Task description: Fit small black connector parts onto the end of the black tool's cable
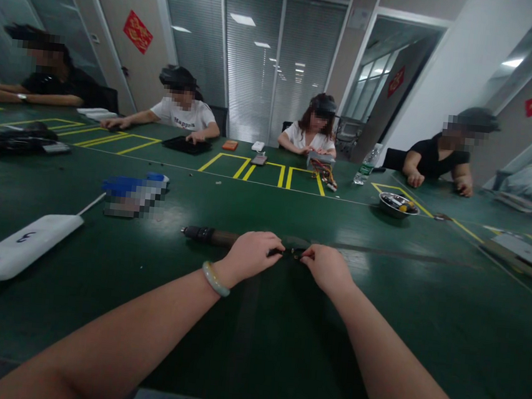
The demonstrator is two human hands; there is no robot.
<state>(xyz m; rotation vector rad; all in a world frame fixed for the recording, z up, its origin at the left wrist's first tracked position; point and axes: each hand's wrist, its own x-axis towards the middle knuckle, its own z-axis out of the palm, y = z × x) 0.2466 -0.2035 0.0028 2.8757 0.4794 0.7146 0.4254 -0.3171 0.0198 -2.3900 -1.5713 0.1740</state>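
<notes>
Left hand: left hand (254,255) pinched, fingertips together on a small dark part (294,253); bracelet (215,279) on that wrist.
Right hand: right hand (329,269) also pinched, thumb and finger at the other side of the gap; can't tell if both grip one piece or two.
Small part: between the fingertips, just above the desk (423,321); detail too small to read.
Tool: dark cylindrical tool (199,234) lying on the desk, tip pointing left, other end hidden behind the left hand.
Left side: white box (21,245) with a cable (92,205), near a blurred blue-and-grey item (129,196).
Far right: metal bowl (397,213) with small things in it; water bottle (367,166) standing upright behind it.
Across: co-worker (295,136) with both hands at a grey box (320,161), coloured wires (325,171) beside it.
</notes>
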